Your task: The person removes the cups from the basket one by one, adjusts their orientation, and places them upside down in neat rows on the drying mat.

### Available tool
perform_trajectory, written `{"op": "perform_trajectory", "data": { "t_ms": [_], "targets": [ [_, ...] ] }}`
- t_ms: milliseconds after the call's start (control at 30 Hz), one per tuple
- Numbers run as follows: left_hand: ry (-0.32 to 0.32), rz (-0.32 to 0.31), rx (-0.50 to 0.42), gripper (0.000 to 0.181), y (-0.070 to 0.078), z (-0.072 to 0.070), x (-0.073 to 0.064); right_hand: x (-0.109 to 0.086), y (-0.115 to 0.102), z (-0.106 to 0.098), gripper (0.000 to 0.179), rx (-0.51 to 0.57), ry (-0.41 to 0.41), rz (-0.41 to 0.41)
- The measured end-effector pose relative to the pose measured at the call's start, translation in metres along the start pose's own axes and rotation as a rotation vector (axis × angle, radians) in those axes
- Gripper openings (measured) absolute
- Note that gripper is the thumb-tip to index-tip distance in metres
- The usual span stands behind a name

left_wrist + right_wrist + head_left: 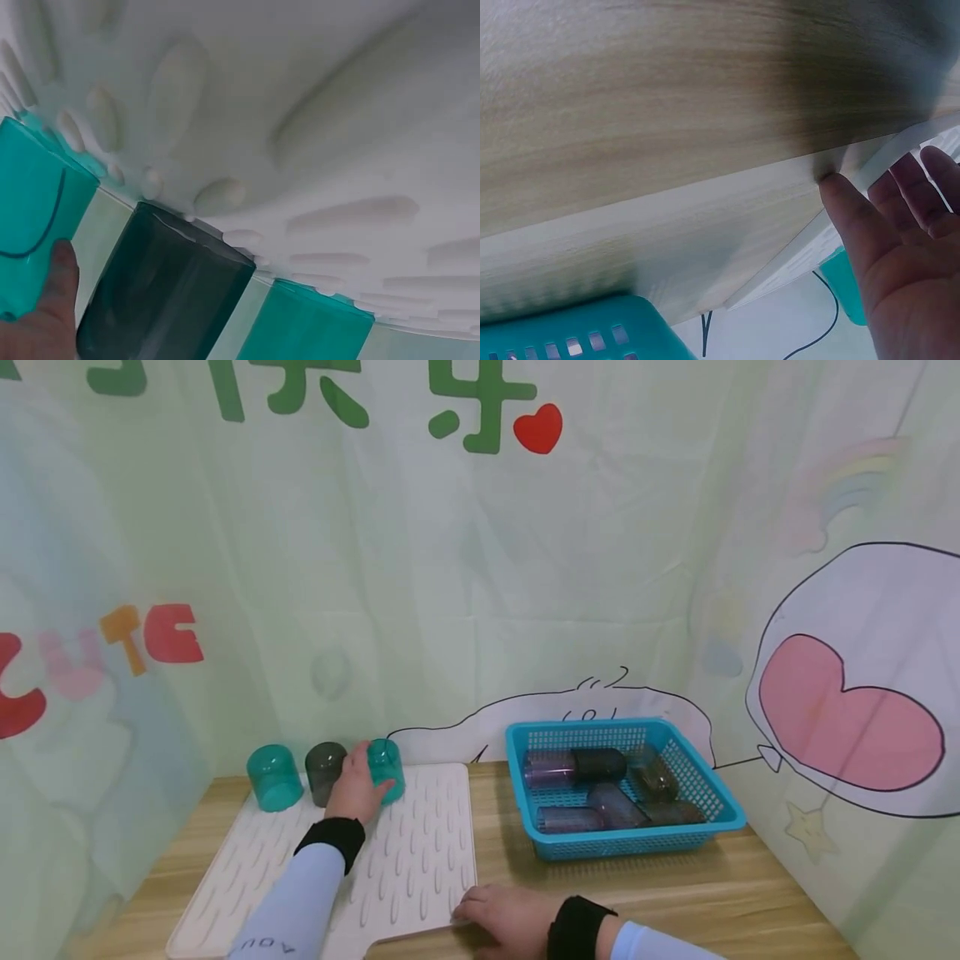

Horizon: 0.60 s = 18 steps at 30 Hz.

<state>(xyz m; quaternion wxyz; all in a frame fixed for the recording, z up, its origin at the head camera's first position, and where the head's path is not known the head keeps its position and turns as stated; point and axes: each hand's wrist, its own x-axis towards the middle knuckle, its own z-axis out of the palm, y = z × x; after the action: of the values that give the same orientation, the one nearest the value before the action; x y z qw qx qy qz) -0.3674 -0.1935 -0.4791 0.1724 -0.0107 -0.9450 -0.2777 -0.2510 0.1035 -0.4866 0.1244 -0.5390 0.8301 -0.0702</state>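
Observation:
My left hand grips a clear teal cup that stands upside down on the white ridged drying mat. In the left wrist view the thumb presses against the cup's side, while its other fingers are hidden. Just left of that hand stands a dark grey cup, and beyond it another teal cup, both inverted. My right hand lies at the mat's front right corner, fingers loosely extended, fingertips right at the mat's edge and nothing held.
A blue plastic basket stands on the wooden table to the right of the mat. Several see-through dark and purplish cups lie on their sides in it. A printed cloth hangs behind the table and along both sides.

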Motion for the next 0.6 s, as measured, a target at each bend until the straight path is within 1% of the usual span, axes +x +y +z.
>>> {"op": "perform_trajectory", "data": {
  "t_ms": [200, 433, 600],
  "targets": [
    [0.013, 0.021, 0.010, 0.078, 0.0005, 0.0033, -0.0010, 0.0004, -0.0009, -0.0005, 0.045, -0.019, -0.001, -0.006],
    [0.038, 0.037, 0.022, 0.080, -0.0026, 0.0068, -0.0017, -0.0005, -0.0032, -0.0033, 0.044, -0.005, -0.013, 0.005],
    [0.051, 0.067, 0.037, 0.080, -0.0048, 0.0079, -0.0025, -0.0012, -0.0052, -0.0057, 0.043, 0.005, -0.022, 0.008]
  ]
}}
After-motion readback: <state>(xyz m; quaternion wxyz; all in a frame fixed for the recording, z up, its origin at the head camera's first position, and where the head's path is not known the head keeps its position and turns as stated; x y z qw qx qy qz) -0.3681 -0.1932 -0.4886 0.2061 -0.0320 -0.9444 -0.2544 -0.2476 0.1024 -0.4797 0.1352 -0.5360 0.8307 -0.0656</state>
